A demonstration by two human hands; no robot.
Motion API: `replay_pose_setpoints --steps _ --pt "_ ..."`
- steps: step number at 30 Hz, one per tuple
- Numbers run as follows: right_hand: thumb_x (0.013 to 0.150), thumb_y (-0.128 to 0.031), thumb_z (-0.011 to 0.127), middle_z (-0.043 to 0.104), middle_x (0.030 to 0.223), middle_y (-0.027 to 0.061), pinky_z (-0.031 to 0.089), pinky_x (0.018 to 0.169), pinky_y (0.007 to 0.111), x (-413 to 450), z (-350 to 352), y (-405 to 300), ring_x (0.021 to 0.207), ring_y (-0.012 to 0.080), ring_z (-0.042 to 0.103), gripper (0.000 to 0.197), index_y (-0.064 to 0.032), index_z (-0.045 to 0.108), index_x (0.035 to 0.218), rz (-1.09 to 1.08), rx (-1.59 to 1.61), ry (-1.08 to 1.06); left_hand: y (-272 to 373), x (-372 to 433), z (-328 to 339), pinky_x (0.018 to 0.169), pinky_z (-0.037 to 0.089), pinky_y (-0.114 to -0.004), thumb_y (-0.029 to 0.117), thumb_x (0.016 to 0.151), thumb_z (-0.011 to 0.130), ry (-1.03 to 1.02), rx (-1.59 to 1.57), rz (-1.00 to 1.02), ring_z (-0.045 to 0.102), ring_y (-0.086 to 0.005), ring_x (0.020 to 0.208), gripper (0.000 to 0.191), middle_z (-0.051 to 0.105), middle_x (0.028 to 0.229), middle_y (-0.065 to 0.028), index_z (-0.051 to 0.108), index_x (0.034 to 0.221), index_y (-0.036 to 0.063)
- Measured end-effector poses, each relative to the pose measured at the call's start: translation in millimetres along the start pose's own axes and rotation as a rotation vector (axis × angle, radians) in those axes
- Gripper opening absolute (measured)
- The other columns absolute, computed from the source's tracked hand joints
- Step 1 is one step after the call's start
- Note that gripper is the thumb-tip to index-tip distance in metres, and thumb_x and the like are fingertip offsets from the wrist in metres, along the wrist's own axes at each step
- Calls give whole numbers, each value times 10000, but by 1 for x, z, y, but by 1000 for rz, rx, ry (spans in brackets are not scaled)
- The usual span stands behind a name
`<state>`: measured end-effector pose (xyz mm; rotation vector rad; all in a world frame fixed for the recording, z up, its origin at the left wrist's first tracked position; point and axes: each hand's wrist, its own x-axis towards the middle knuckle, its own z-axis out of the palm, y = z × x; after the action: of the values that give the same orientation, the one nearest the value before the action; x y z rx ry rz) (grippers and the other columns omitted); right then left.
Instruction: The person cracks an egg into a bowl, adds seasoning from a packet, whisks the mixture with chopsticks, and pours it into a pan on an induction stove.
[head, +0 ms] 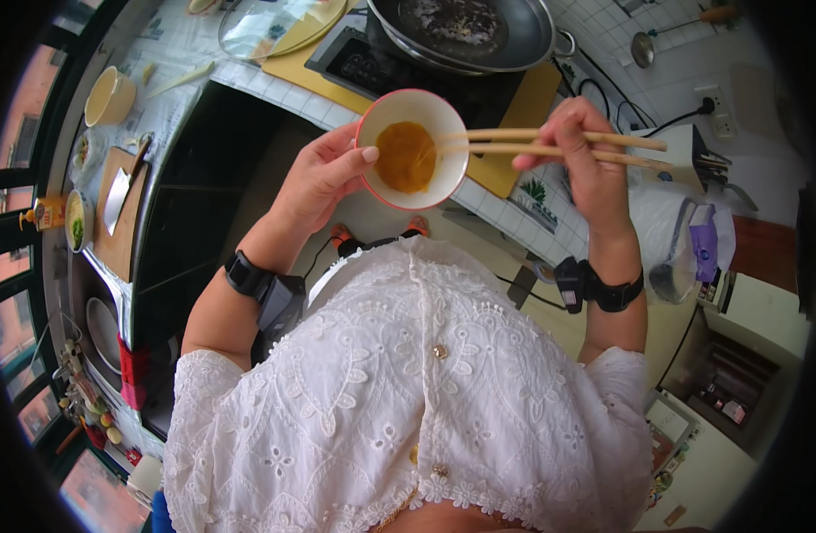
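My left hand (325,174) grips a white bowl with a red rim (454,170) by its left side, the thumb at the edge. Inside the bowl lies orange-yellow beaten egg (405,156). A pair of wooden chopsticks (504,141) is held in my right hand (578,150), their tips inside the bowl at the egg. Beyond the bowl, a dark frying pan (524,50) with liquid in it sits on a black induction cooker (355,63).
A glass lid (248,30) lies left of the cooker. A cleaver (118,200) rests on a wooden cutting board (131,233) at the left, beside a bowl with chopped green food (77,226). A knife block (681,150) and a plugged-in cable (678,120) are at the right.
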<state>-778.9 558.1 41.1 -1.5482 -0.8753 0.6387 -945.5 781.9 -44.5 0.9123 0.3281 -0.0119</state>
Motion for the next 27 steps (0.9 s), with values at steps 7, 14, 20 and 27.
replay_pose_setpoints --steps 7,14,20,27 --pt "953 -206 490 537 732 28 524 576 213 -4 8 6 639 125 636 228 -26 479 813 -69 110 91 -5 -1 6 949 441 -314 162 845 626 -4 -38 46 536 -172 1110 536 553 1216 -82 428 1319 7" --pt "939 -190 523 556 730 24 507 595 196 -7 11 5 653 100 620 208 -20 504 820 -63 -20 103 -9 -2 3 931 463 -319 216 874 591 -4 -127 -57 563 -171 1069 498 560 1185 -90 442 1291 -11" --pt "939 -174 517 552 741 38 501 596 210 -8 22 -3 668 100 610 211 -10 513 807 -1 -24 -1 -14 -1 4 912 477 -312 238 882 577 -45 -174 -121 590 -172 1018 485 569 1162 -106 449 1258 -39" --pt "912 -154 564 547 664 19 434 515 192 -2 35 -2 597 59 561 190 8 540 817 -152 -109 3 -22 2 1 893 490 -313 202 888 560 -46 -165 -124 605 -174 996 445 584 1126 -104 458 1248 -38"
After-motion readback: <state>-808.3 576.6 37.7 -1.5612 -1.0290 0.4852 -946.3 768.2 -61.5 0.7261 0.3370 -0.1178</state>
